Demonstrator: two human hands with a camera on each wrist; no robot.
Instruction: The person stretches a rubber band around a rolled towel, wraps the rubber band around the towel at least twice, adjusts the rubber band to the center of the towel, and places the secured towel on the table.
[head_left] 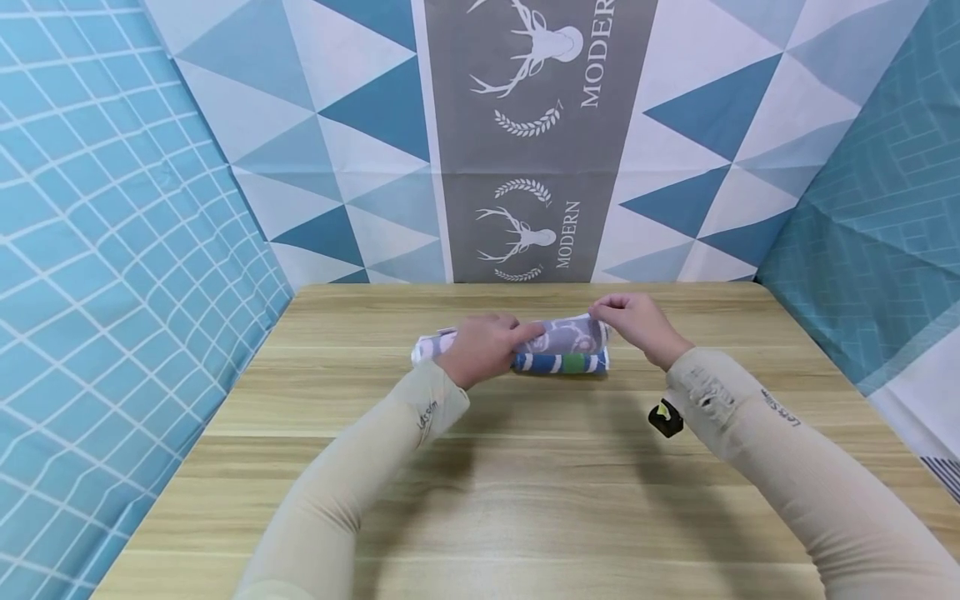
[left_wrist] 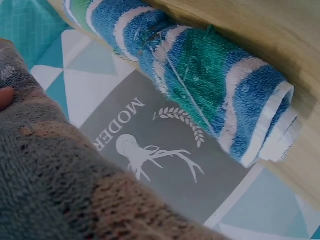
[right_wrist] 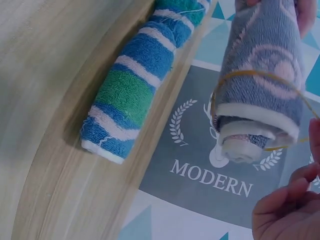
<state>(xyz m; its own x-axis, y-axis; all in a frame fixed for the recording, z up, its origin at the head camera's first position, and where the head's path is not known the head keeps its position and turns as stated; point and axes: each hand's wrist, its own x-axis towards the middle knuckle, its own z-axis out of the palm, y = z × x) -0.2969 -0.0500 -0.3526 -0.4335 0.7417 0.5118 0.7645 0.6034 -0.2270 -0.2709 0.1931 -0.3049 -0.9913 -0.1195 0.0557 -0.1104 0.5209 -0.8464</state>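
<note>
A rolled grey towel with pink patterns (head_left: pixel 573 335) is gripped by my left hand (head_left: pixel 483 346). A thin yellow rubber band (right_wrist: pixel 260 72) loops around the roll's white-edged end in the right wrist view. My right hand (head_left: pixel 633 325) pinches the band and pulls it out to one side of that end; the band is too thin to make out in the head view. A rolled blue, green and white striped towel (right_wrist: pixel 125 97) lies on the table beside the grey one. In the left wrist view the grey towel (left_wrist: pixel 55 145) fills the near side, and only a fingertip shows.
The wooden table (head_left: pixel 525 500) reaches back to a patterned cloth wall (head_left: pixel 375 167). A small black object with a yellow-green mark (head_left: pixel 665 418) appears beside my right wrist. Blue checked cloth (head_left: pixel 112 208) hangs at left, teal cloth (head_left: pixel 885 233) at right.
</note>
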